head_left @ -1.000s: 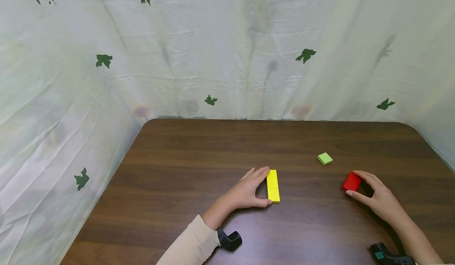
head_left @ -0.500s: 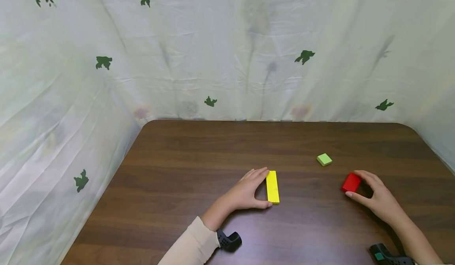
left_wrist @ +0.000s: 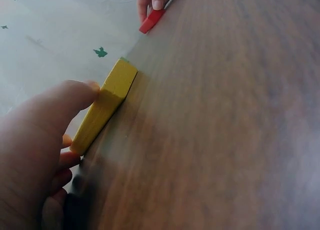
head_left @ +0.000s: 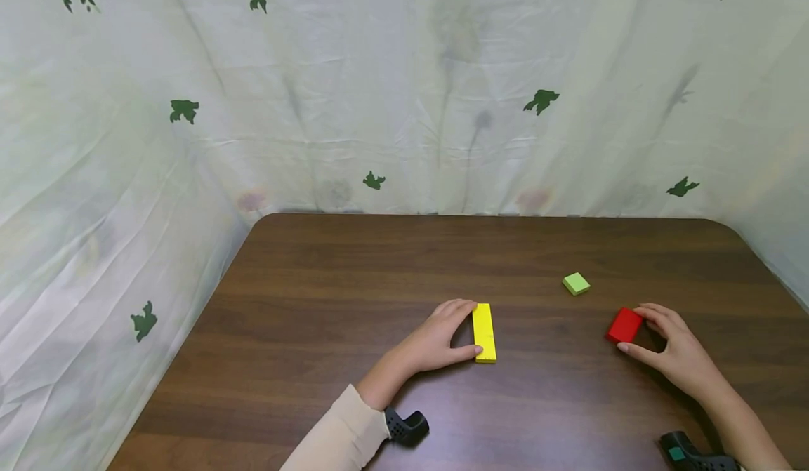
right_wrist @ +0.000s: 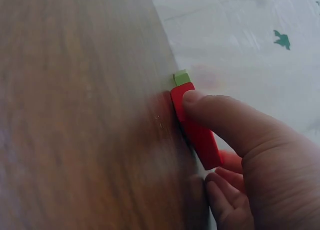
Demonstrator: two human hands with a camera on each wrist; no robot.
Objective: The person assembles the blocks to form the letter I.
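Observation:
In the head view a long yellow block [head_left: 484, 333] lies on the brown table [head_left: 354, 260]. My left hand [head_left: 431, 341] is at its left side, fingers at the far end and thumb near the close end; the left wrist view shows the thumb touching the yellow block [left_wrist: 102, 112]. Further right, my right hand [head_left: 676, 354] has thumb and fingers about a red block [head_left: 625, 326]. From the right wrist, the thumb presses the red block [right_wrist: 200, 135], with fingers at its other end. A small light green block [head_left: 576, 283] sits beyond the red one, touched by neither hand.
A pale curtain [head_left: 404, 92] with green leaf prints hangs behind the table and along its left side. Black wrist devices sit on the left wrist [head_left: 407, 427] and the right wrist [head_left: 694, 451].
My left thumb has slid from the yellow block's near end to its left side. My right fingers have shifted slightly right along the red block. The blocks stay in place.

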